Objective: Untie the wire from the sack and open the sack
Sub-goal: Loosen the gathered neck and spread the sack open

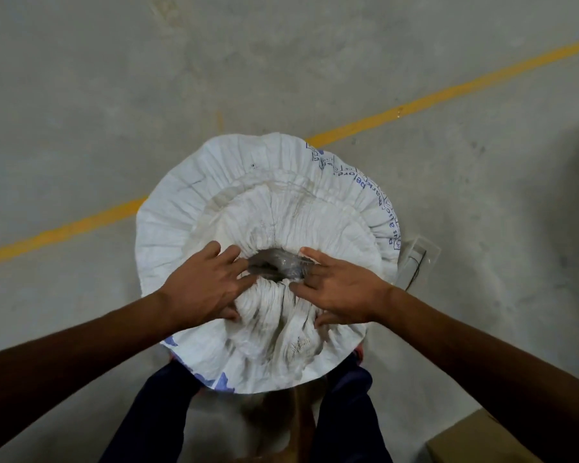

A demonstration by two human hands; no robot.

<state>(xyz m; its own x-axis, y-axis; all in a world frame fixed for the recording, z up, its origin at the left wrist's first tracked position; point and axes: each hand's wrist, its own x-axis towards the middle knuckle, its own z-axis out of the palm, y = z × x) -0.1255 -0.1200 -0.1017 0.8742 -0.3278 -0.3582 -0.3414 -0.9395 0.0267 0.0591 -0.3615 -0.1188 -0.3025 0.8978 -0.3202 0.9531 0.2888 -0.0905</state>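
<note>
A white woven sack (188, 208) with blue print stands on the floor, seen from above, its gathered top fanned out in pleats. At the middle a small dark opening (276, 267) shows a clear plastic liner inside. My left hand (203, 285) presses on the pleats left of the opening, fingertips at its edge. My right hand (340, 289) lies on the pleats right of it, fingers hooked at the rim. No wire shows around the neck. A thin dark wire (416, 267) lies on a clear sheet right of the sack.
The grey concrete floor carries a yellow painted line (448, 91) running diagonally behind the sack. A cardboard box corner (478, 439) sits at the bottom right. My legs in dark trousers (154, 416) stand below the sack.
</note>
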